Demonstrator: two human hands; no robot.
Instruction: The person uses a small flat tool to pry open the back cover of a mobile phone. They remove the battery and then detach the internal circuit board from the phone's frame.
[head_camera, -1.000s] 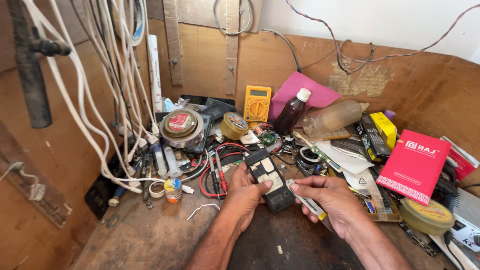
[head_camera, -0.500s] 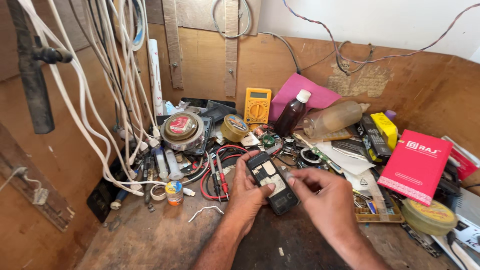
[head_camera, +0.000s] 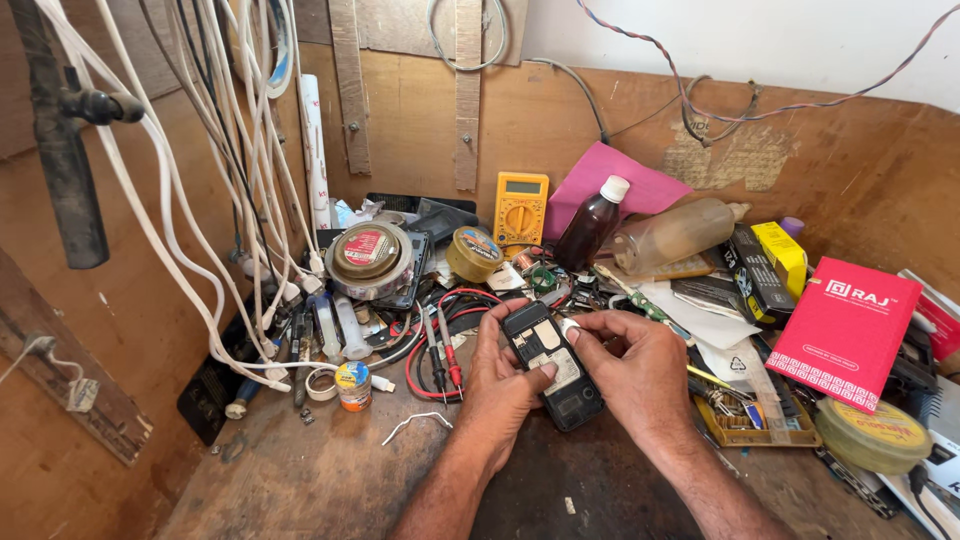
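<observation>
Item: small black mobile phone with its back cover off, internals exposed, held low over the wooden workbench at centre. Left hand: fingers curled under the left edge, thumb pressed on the open back, gripping the phone. Right hand: fingers narrowed onto the phone's upper right edge, steadying it. Surroundings: red and black probe leads just left of the hands; yellow multimeter, brown bottle and tape rolls behind; red box to the right. Risks, as judged: thumb pressure could bend or dislodge exposed parts; a slip could drop the phone among loose clutter; small freed pieces would be easily lost there.
</observation>
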